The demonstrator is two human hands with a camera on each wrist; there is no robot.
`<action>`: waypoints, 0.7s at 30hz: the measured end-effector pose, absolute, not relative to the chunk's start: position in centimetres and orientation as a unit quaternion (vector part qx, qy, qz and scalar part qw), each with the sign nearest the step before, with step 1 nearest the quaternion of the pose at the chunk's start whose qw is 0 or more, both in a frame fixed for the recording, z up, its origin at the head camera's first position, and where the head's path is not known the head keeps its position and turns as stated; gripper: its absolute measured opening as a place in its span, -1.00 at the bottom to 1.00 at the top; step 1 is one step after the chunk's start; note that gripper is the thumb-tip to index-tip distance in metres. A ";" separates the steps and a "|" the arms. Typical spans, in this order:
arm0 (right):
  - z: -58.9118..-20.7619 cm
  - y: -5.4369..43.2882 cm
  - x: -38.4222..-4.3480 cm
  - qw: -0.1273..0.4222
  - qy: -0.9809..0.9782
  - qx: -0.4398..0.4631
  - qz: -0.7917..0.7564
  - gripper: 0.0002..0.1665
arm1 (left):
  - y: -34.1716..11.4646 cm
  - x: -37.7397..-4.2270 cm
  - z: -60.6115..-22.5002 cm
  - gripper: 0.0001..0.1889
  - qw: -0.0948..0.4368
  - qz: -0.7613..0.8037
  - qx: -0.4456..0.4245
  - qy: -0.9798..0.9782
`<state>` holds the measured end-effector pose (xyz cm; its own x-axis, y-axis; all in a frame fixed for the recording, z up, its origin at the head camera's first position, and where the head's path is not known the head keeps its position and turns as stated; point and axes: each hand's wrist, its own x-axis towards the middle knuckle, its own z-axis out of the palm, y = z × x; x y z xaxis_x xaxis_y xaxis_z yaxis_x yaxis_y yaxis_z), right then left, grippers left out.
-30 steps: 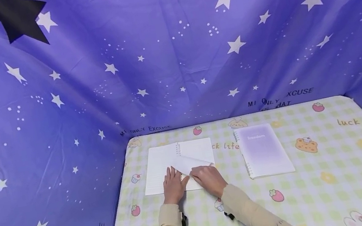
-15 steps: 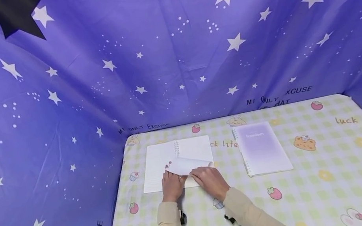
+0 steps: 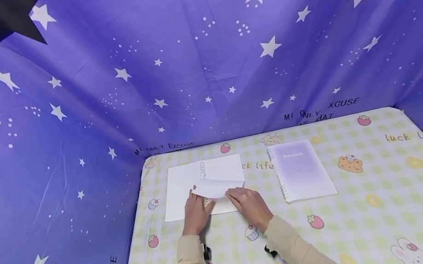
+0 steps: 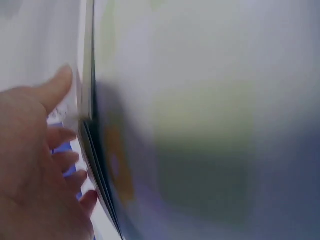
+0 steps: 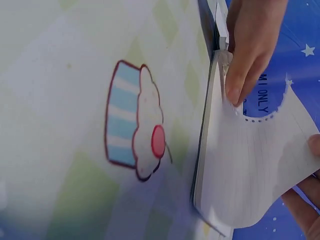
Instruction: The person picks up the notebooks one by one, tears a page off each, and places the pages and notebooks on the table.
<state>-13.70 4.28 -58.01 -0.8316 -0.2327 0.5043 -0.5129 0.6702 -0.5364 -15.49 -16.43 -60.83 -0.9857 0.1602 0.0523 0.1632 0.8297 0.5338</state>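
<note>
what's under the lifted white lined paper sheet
An open white spiral-bound notebook, its right-hand page showing at the far and near ends. The white lined paper sheet hides that page's middle from the head camera.

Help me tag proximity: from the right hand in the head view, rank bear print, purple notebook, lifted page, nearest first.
1. Lifted page: held by right hand.
2. Purple notebook: to the hand's right.
3. Bear print: farther right.

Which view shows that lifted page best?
Right wrist: the page is largest there, with holes along its curved edge. The head view shows it smaller, over the open notebook; in left wrist, I can't identify it.
</note>
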 end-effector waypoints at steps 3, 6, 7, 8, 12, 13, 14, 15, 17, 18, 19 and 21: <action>-58.1 4.6 -13.6 0.199 -0.890 0.205 0.354 -0.80 | -17.2 -14.5 -60.8 -0.17 -0.002 -0.288 -0.108 -0.952; -58.1 5.0 -13.4 0.201 -0.889 0.203 0.358 -0.78 | -17.8 -13.7 -60.5 -0.07 -0.031 -0.280 -0.114 -0.953; -58.1 5.1 -13.3 0.203 -0.889 0.203 0.358 -0.78 | -17.9 -13.6 -60.5 -0.06 -0.038 -0.277 -0.114 -0.953; -58.2 5.2 -13.3 0.205 -0.888 0.203 0.358 -0.78 | -18.0 -13.6 -60.4 -0.06 -0.043 -0.273 -0.115 -0.954; -58.3 5.6 -12.9 0.210 -0.885 0.212 0.358 -0.79 | -18.3 -13.7 -60.5 -0.15 -0.033 -0.245 -0.128 -0.960; -58.4 5.7 -12.8 0.211 -0.884 0.217 0.358 -0.79 | -18.3 -13.8 -60.6 -0.19 -0.027 -0.239 -0.130 -0.962; -58.5 5.8 -12.7 0.211 -0.882 0.222 0.359 -0.79 | -18.3 -13.9 -60.6 -0.22 -0.024 -0.235 -0.131 -0.963; -58.5 5.9 -12.6 0.213 -0.880 0.226 0.361 -0.78 | -18.3 -13.9 -60.6 -0.23 -0.020 -0.232 -0.133 -0.963; -58.7 6.1 -12.1 0.217 -0.874 0.236 0.364 -0.78 | -18.3 -14.0 -60.5 -0.33 -0.019 -0.231 -0.134 -0.963; -58.7 6.2 -11.9 0.220 -0.871 0.242 0.367 -0.77 | -18.4 -14.1 -60.5 -0.33 -0.015 -0.229 -0.137 -0.964; -58.8 6.3 -11.6 0.223 -0.868 0.248 0.369 -0.76 | -18.4 -14.1 -60.5 -0.34 -0.012 -0.227 -0.140 -0.964; -58.8 6.4 -11.1 0.228 -0.860 0.261 0.375 -0.75 | -18.4 -14.2 -60.3 -0.33 -0.004 -0.217 -0.151 -0.964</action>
<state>-11.05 6.40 -58.79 -0.7598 -0.2774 0.5880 -0.6198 0.5824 -0.5260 -14.22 -18.44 -60.32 -0.9542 0.2935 0.0584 0.2902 0.8600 0.4198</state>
